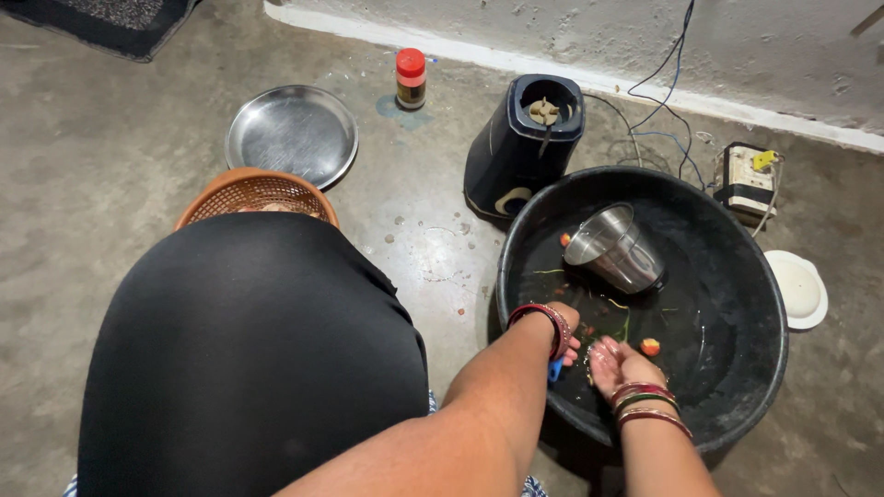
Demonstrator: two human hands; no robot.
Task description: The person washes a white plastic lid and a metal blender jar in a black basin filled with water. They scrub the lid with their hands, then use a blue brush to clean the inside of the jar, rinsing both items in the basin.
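My left hand (564, 333) and right hand (615, 364) are both down inside the black tub (737, 396), close together over the shallow water at its near side. The left fingers are curled around a small blue thing (555, 370) that peeks out below the palm; I cannot tell what it is, only that it looks hard, light and wet, so I judge it slippery and best pinched firmly along its sides. The right hand is open, palm up, fingers loosely spread and holding nothing. Just beyond my fingertips a steel jar (615, 248) lies tipped on its side in the water, mouth toward the left; it seems empty, stiff and smooth, easiest taken by the rim. Bits of vegetable float near the right fingers, an orange piece (650, 347) closest. Farther off past the tub stand the dark mixer base (521, 147), an empty steel plate (292, 134), an orange basket (256, 196) and a red-capped bottle (411, 79)
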